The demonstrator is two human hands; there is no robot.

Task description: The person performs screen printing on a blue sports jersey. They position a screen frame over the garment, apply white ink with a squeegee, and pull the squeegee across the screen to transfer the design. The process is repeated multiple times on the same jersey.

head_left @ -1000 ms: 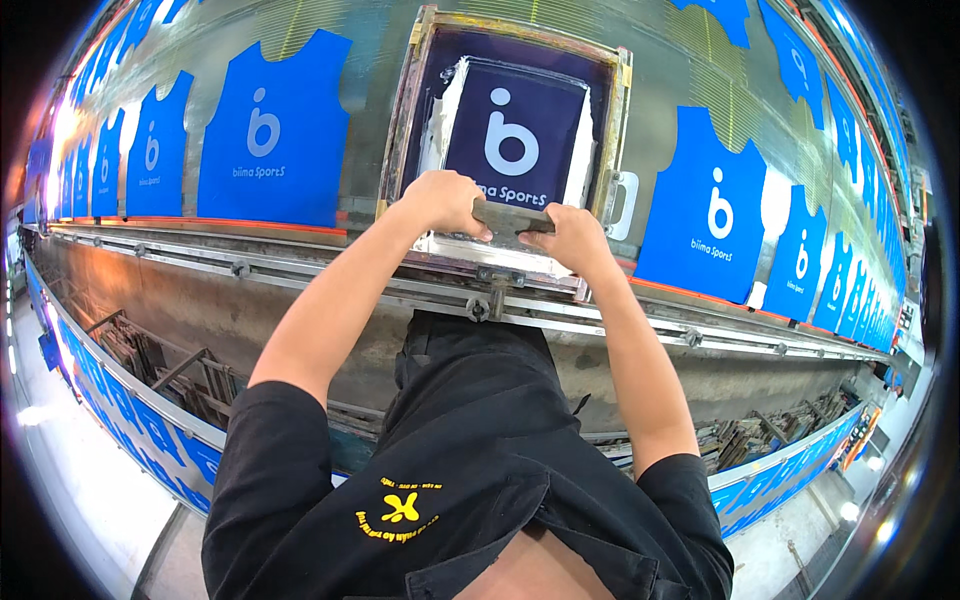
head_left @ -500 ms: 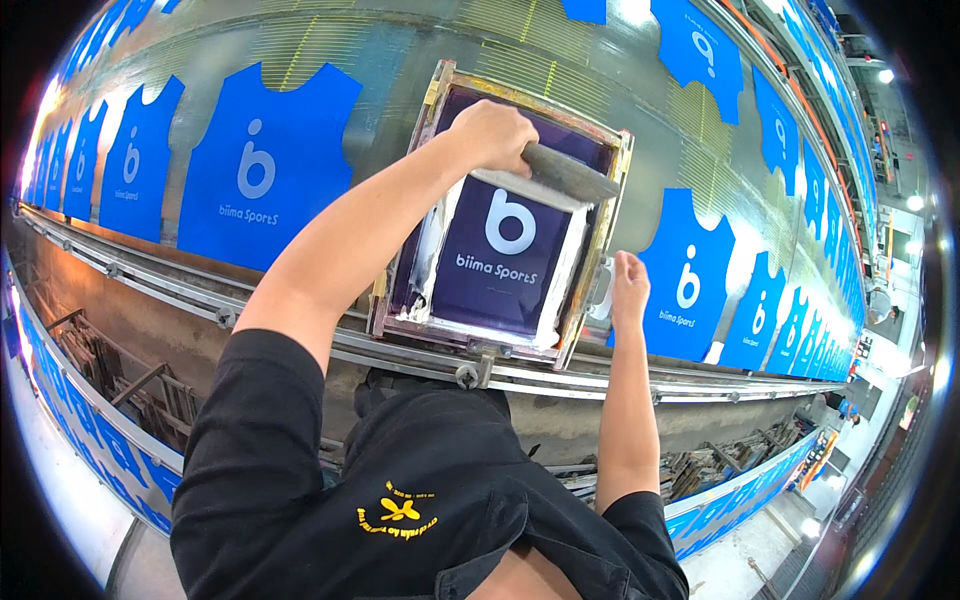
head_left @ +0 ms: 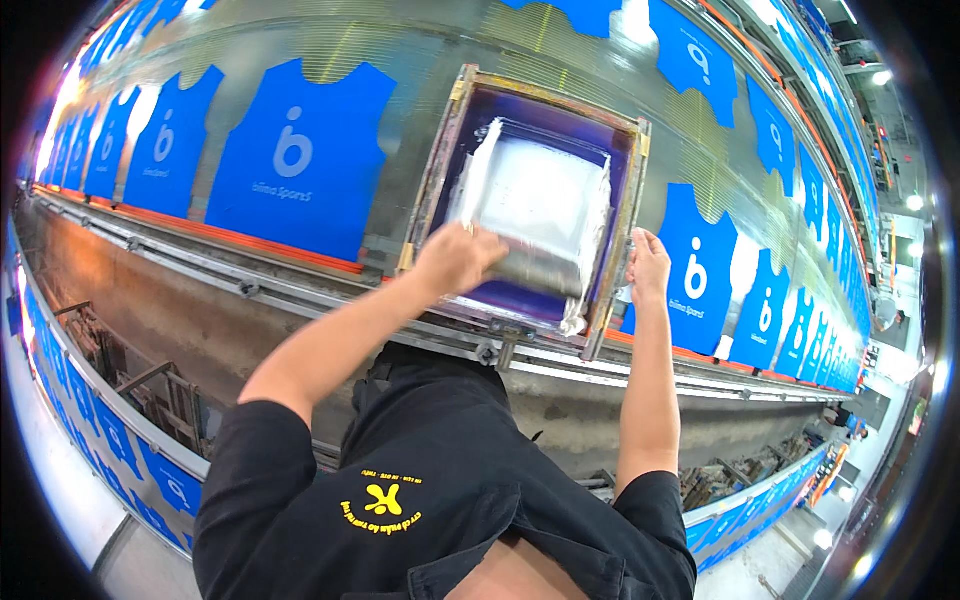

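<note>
My left hand (head_left: 460, 262) is closed around the end of a wide squeegee (head_left: 540, 268), blurred by motion. Its blade lies across the near part of a screen-printing frame (head_left: 637, 150) with worn, taped edges. White ink (head_left: 545, 195) covers the middle of the purple mesh, thickest along both sides. At the frame's right side, my right hand (head_left: 650, 262) has its fingers pinched together beside a small pale fitting; what they hold is hidden. Under the screen, the surface cannot be seen.
Blue shirt panels (head_left: 310, 150) with white prints lie in rows on the long table, left and right of the frame. A metal rail (head_left: 250, 288) runs along the near edge. Behind me is another table edge with blue panels (head_left: 130, 445).
My left hand has drawn the squeegee from the screen's far part toward me. White ink now covers the design that showed in the mesh. My right hand stays by the frame's right side.
</note>
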